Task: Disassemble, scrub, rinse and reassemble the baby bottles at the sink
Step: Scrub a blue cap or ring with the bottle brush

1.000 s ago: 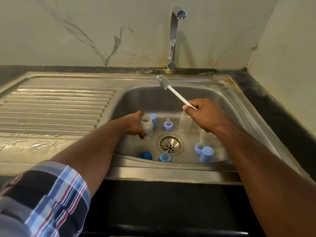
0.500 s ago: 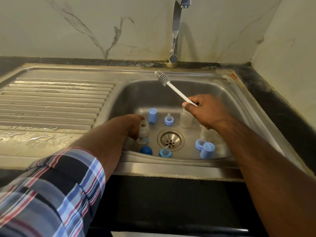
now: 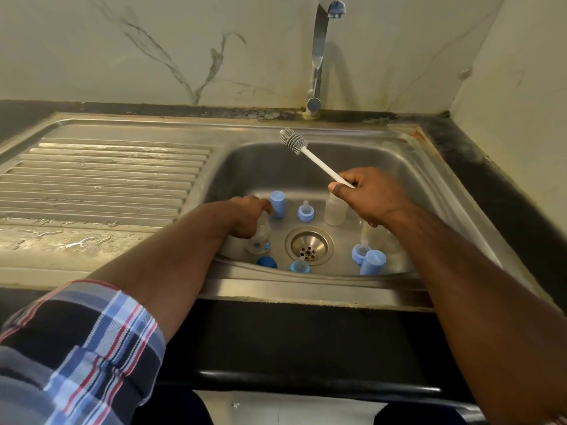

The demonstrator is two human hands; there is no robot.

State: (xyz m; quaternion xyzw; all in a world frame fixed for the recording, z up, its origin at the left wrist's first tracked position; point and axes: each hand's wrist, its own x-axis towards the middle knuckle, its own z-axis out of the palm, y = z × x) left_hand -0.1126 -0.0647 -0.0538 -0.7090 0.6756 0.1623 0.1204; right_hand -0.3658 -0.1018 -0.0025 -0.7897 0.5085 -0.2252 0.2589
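Left hand (image 3: pixel 245 220) grips bottle (image 3: pixel 259 237), now lowered to sink (image 3: pixel 429 191) floor at drain's (image 3: pixel 309 245) 9 o'clock; a second ago it was lifted. Right hand (image 3: pixel 372 196) clamps brush (image 3: pixel 310 156) handle, head up toward 11 o'clock, idle. Second bottle (image 3: pixel 336 211) at drain's 1 o'clock; caps, nipples scattered around. Tap (image 3: pixel 320 53) dry. Looks like scrub done on this one, next bottle due.

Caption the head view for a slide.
Left hand grips a clear baby bottle in the steel sink; right hand holds a white-handled grey bottle brush.
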